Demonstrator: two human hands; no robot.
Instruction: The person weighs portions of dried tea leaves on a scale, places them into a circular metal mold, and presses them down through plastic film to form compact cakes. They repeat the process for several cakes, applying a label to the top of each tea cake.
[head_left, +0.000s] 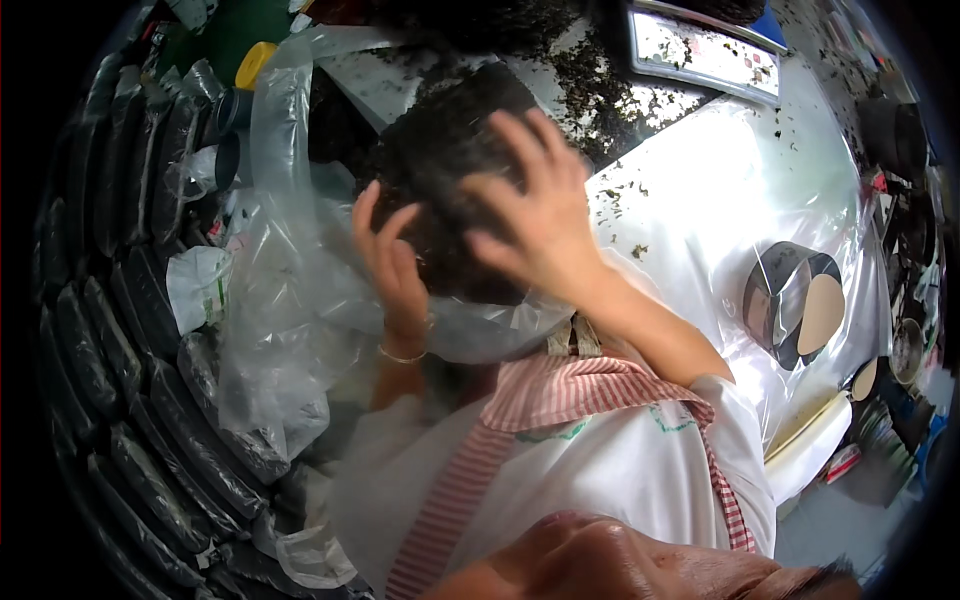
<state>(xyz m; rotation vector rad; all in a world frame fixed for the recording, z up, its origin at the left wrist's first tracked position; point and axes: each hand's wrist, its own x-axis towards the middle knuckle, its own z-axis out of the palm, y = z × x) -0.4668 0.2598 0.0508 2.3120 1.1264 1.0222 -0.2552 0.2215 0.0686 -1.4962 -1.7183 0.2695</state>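
A dark rectangular block (450, 142), seemingly of dried leafy matter, lies in front of me, its lower end by the mouth of a clear plastic bag (277, 172). My right hand (536, 199) is over the block's right side with fingers spread; motion blurs it, and whether it touches the surface is unclear. At the block's left edge is my left hand (394, 259), its fingers apart and slightly curled. Contact there cannot be told either. Loose dark flakes (592, 90) are scattered beyond the block.
Several dark, plastic-wrapped slabs (195, 405) are stacked on the left. A wide tape roll (814, 300) sits on the plastic-covered table (675, 202) at right. A device with a white panel (705, 56), apparently a scale, stands at the back. A yellow round object (255, 65) is at upper left.
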